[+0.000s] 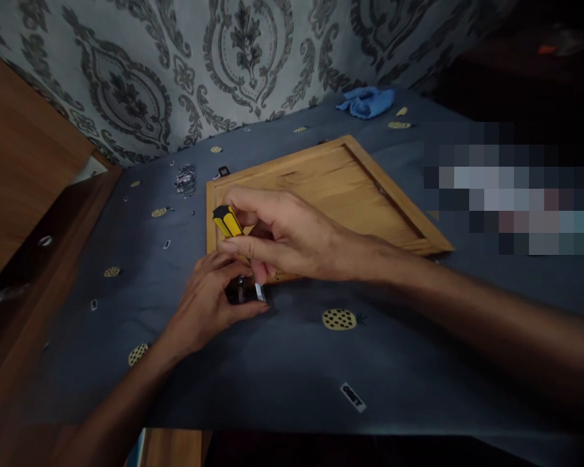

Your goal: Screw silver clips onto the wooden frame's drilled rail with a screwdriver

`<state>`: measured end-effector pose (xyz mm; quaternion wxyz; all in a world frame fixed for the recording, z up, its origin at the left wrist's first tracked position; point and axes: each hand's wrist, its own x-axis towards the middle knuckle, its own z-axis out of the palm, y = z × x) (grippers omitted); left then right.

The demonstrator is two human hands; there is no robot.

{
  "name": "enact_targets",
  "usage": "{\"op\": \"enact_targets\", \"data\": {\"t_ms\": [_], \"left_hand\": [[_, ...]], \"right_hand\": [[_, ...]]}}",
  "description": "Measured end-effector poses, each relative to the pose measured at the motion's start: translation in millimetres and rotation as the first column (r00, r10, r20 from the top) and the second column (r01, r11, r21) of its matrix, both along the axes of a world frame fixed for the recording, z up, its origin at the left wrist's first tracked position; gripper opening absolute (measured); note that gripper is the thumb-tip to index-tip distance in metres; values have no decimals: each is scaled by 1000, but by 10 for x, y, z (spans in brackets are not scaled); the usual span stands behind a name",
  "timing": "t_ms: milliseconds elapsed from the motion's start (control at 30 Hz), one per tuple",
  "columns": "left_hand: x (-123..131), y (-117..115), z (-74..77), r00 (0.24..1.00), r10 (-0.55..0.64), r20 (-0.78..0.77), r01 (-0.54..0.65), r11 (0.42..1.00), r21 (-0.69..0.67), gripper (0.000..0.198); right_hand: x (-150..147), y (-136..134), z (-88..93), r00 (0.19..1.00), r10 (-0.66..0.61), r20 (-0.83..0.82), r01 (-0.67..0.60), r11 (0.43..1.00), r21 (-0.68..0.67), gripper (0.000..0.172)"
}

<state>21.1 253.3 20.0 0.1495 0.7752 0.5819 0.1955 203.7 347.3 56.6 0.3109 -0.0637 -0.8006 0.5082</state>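
A wooden panel [316, 194] with a raised frame lies flat on the dark blue patterned cloth. My right hand [287, 233] is closed round a yellow and black screwdriver handle [228, 222], above the panel's near left corner. Below it, my left hand [214, 292] is closed with thumb and fingers about a small shiny metal piece [259, 292] at the panel's near edge. The screwdriver's tip is mostly hidden by the fingers. A small dark metal fitting [223, 171] sits at the panel's far left edge.
Several small metal parts [185, 180] lie in a pile left of the panel. A crumpled blue cloth [367, 102] is at the back right. Wooden furniture [29, 162] stands at the left, and a patterned curtain [248, 52] hangs behind. Part of the right side is pixelated.
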Motion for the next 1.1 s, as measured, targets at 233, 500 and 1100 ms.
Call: {"op": "enact_targets", "data": {"t_ms": [233, 500, 1100], "left_hand": [[-8, 6, -40, 1000, -16, 9, 16, 998, 55, 31], [-23, -18, -66, 999, 29, -14, -28, 999, 36, 38], [-10, 5, -17, 1000, 1, -10, -1, 1000, -7, 32]], "right_hand": [[30, -9, 109, 989, 86, 120, -81, 996, -49, 22], [-109, -37, -23, 999, -47, -19, 45, 993, -105, 31], [-95, 50, -28, 997, 13, -72, -24, 987, -160, 29]]}}
